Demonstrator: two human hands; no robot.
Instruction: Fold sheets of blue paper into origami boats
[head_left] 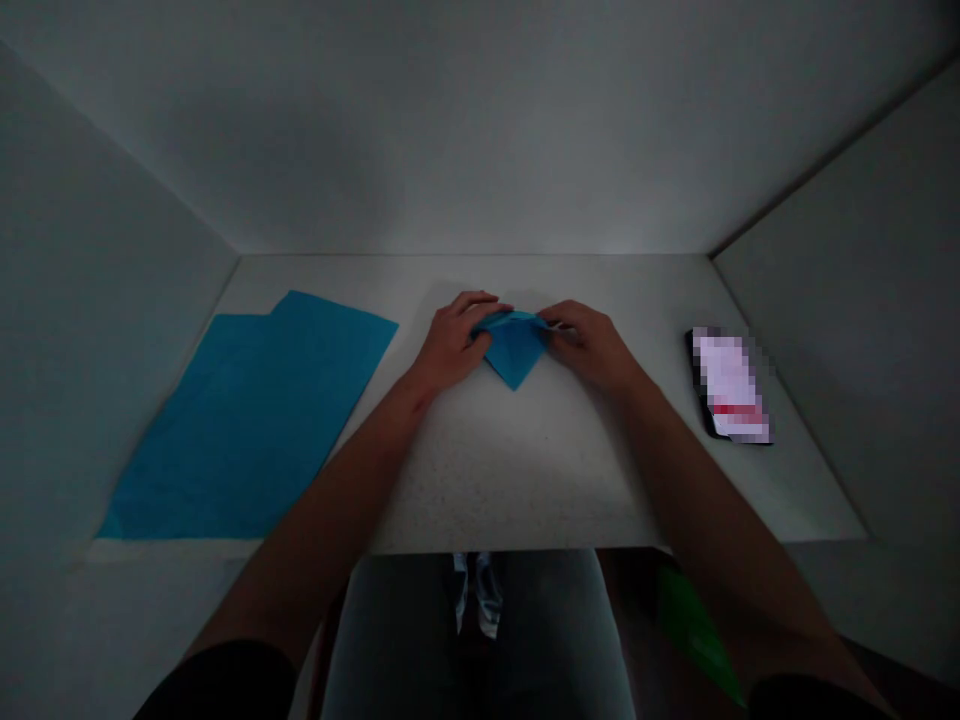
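Observation:
A small folded piece of blue paper (516, 350) is between my two hands at the middle of the table, one pointed corner facing me. My left hand (456, 340) grips its left side, thumb in front and fingers over the back edge. At the right side, my right hand (585, 340) pinches the paper's edge between thumb and fingers. The upper edge of the paper looks raised and layered. My fingers hide both side corners.
A large sheet of blue paper (255, 410) with a notch in its far edge lies at the left, partly behind my left forearm. On the right lies a phone (731, 385) with a lit, blurred screen. Walls enclose the white table (510, 480) at the back and sides.

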